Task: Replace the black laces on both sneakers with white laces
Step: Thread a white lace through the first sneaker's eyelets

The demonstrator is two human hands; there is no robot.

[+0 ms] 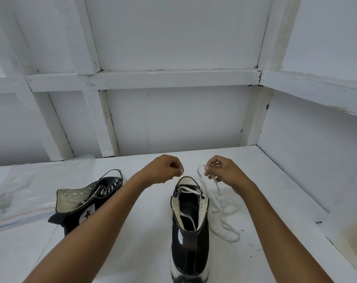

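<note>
Beyond the toe cap of the upright sneaker [190, 252], both hands hover over the white table [145, 231]. The right hand [224, 170], just past the toe and to its right, pinches a strand of the white lace [230, 240] between thumb and fingertips and holds it up off the table. The left hand [165, 168], just past the toe and to its left, has its fingers curled tight against the thumb as if pinching the other end. Whether a lace end is really in there I cannot tell, as it is too small and pale.

On the upright sneaker the white lace crosses only the lowest eyelets, near the toe. The eyelets higher up are bare and the collar gapes open. Most of the lace lies in loose loops on the table just right of this sneaker. No black lace shows on it.

Left of the upright sneaker, apart from it, the second sneaker [87, 203] lies on its side with its eyelets empty. Further left lies a clear plastic bag [20, 190] with something dark inside, too blurred to name.

By this, the black laces look to be out of both shoes. The relacing has barely begun: one shoe has its first crossing and all its upper rows to go, and the second shoe has had no white lace at all
</note>
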